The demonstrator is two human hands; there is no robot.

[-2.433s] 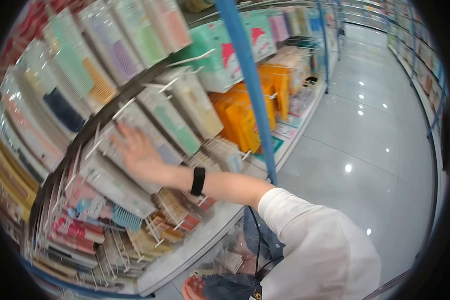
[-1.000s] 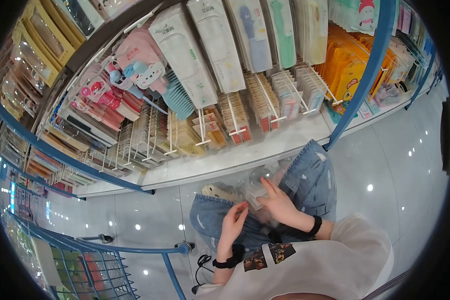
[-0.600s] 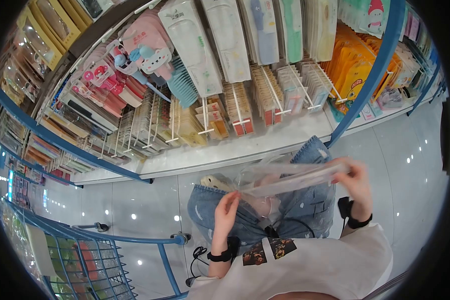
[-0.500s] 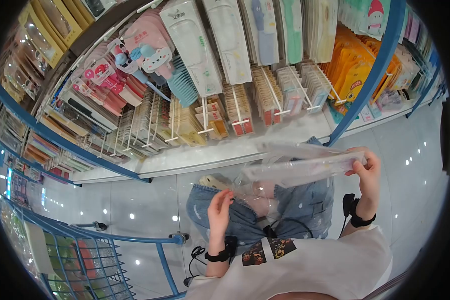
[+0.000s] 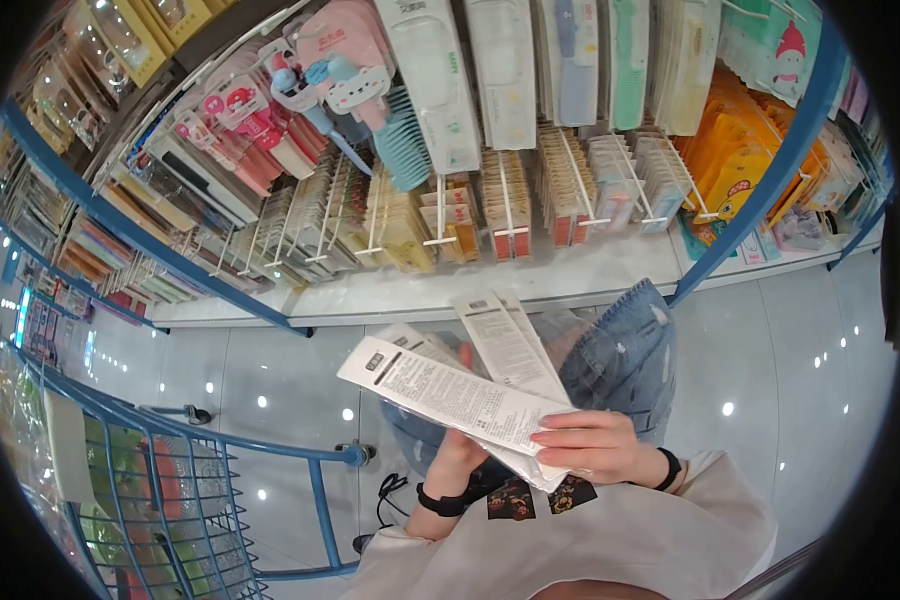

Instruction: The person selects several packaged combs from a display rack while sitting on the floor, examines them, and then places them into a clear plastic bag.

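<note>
I hold several long flat white packages (image 5: 450,395) fanned out in front of me, their printed backs facing up. My right hand (image 5: 595,447) grips them at the near end, fingers laid over the top. My left hand (image 5: 457,455) is mostly hidden under the packages and supports them from below; a black band sits on that wrist. A second package (image 5: 505,345) sticks out behind the first toward the shelf. Below them are my knees in blue denim (image 5: 620,340).
A store shelf (image 5: 490,290) runs across ahead, its hooks hung with combs (image 5: 402,150), long packaged items (image 5: 430,80) and orange packs (image 5: 740,170). A blue wire cart (image 5: 170,500) stands at lower left. A blue shelf post (image 5: 770,170) rises at right. Glossy floor lies around.
The clear bag that I held stretched between both hands is gone from view. Both hands have come together and now hold flat white packages close to me.
</note>
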